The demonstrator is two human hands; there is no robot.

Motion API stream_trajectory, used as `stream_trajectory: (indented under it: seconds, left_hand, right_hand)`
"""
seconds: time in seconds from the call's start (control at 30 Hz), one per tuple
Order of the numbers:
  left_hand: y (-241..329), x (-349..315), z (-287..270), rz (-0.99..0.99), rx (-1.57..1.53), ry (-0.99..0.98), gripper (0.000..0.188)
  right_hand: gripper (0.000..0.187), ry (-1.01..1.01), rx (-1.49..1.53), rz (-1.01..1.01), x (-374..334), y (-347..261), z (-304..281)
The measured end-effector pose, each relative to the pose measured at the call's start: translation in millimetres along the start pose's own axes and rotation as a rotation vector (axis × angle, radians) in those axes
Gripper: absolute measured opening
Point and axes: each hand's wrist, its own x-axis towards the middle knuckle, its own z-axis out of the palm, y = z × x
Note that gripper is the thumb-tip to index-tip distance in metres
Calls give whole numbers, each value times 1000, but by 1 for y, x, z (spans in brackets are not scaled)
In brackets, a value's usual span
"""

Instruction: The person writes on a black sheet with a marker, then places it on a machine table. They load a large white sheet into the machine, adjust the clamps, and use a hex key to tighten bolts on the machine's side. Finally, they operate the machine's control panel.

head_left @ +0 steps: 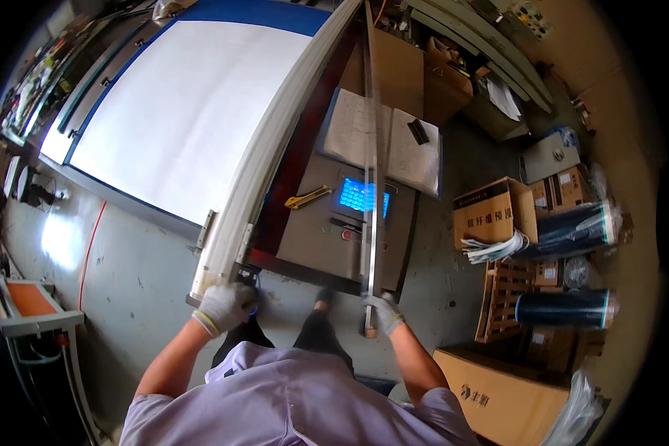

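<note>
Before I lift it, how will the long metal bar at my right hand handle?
The long metal bar is probably stiff, showing no obvious sag. With the right hand near one end, the far end may swing. Its shiny face looks smooth, so it might slip.

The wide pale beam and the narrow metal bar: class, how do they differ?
The wide beam is much broader than the narrow bar. The beam looks whitish, the bar shiny grey. The beam's near end has the left hand at it; the bar's has the right hand. Both are long.
</note>
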Motion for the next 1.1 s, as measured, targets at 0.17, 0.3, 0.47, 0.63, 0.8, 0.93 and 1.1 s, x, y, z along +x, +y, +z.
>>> stream_trajectory:
  seconds: [0.17,0.3,0.47,0.63,0.8,0.93,1.1]
  left_hand:
    - [45,102,9,-2,26,206,18]
    - [103,158,42,76,-79,208,21]
    - [144,177,77,159,-98,-14,24]
    - [53,236,110,-179,204,313,52]
    - [16,287,98,-441,423,333,59]
    - [27,281,102,-507,337,278,55]
    - [52,323,116,-307,265,575,53]
  right_hand:
    - [20,76,-135,-39,5,-33,-119]
    - [25,71,-56,-51,34,-19,-182]
    - [25,19,-152,-131,41,-6,-204]
    - [37,103,-76,-162,58,-28,-222]
    - [48,226,-248,-425,162,-85,-217]
    - [37,177,-281,-416,253,-129,-187]
    - [22,67,39,-472,343,-119,-192]
